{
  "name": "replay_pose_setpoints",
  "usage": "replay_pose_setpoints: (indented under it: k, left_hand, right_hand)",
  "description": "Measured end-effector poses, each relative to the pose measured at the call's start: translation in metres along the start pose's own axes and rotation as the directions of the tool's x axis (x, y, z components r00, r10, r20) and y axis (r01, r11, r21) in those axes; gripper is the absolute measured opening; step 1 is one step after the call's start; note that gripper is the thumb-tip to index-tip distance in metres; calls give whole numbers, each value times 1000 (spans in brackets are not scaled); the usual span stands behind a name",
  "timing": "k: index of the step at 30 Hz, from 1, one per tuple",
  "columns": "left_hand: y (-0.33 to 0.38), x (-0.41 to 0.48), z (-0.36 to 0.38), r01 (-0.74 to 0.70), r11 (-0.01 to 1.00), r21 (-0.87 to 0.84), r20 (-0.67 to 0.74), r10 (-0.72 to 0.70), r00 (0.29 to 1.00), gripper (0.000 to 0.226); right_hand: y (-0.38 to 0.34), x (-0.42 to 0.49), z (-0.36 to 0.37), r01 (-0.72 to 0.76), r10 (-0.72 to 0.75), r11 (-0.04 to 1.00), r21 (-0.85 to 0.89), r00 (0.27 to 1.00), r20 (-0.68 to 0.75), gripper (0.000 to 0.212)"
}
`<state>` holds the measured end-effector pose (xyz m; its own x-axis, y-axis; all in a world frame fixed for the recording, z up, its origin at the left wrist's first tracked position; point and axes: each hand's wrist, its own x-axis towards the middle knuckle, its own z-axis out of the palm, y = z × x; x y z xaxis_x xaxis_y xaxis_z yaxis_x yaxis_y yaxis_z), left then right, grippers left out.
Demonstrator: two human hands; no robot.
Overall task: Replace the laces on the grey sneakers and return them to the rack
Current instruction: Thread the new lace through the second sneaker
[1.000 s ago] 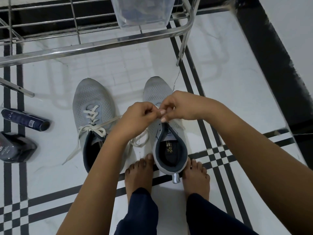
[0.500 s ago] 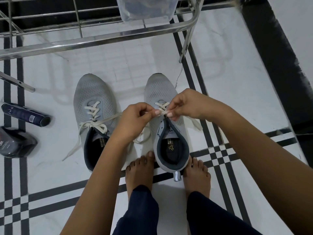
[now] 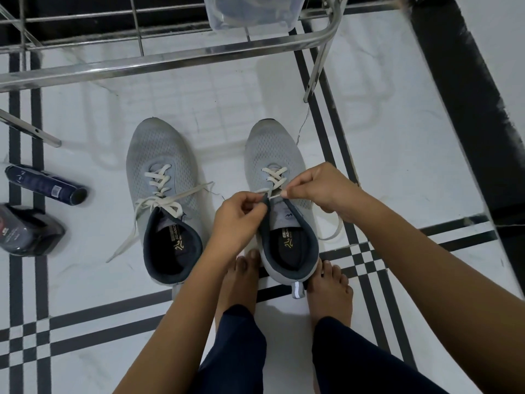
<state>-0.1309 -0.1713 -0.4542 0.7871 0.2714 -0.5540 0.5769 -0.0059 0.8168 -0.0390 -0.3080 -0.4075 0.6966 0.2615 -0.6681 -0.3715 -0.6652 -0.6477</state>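
**If tension goes uneven, you re-thread**

While your left hand [image 3: 241, 214] and right hand [image 3: 318, 186] each pinch the flat cream lace [image 3: 274, 174] atop the grey mesh sneaker [image 3: 270, 149] on the floor [image 3: 397, 143], at 3 o'clock from its grey mate [image 3: 159, 149], uneven pulling could leave one end short.

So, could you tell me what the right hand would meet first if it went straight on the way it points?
Probably the left hand: the right hand, pinching the lace, points across the sneaker at it. Depth is unclear from one view.
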Motion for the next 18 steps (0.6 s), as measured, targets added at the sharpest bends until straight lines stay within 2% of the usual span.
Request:
replay_pose_setpoints:
  k: [3, 5, 10, 15, 18]
  left_hand:
    - [2, 1, -2, 137, 981, -140, -2, -139, 990, 19]
    - [5, 1, -2, 170, 969, -181, 14, -171, 985, 21]
    - [7, 1, -3, 178, 959, -219, 22, -178, 984, 19]
    - [6, 1, -1, 171, 951, -258, -8, -179, 984, 15]
    - [4, 0, -1, 116, 964, -239, -25, -126, 992, 15]
  right_hand:
    - [2, 2, 5, 8, -6, 999, 32, 999, -45, 10]
    - [5, 5, 10, 31, -29, 999, 18, 996, -79, 10]
    - [10, 8, 24, 28, -27, 1000, 11, 994, -106, 3]
    - [12, 5, 29, 49, -47, 999, 11, 991, -128, 10]
    - [14, 4, 33, 80, -80, 997, -7, 989, -121, 10]
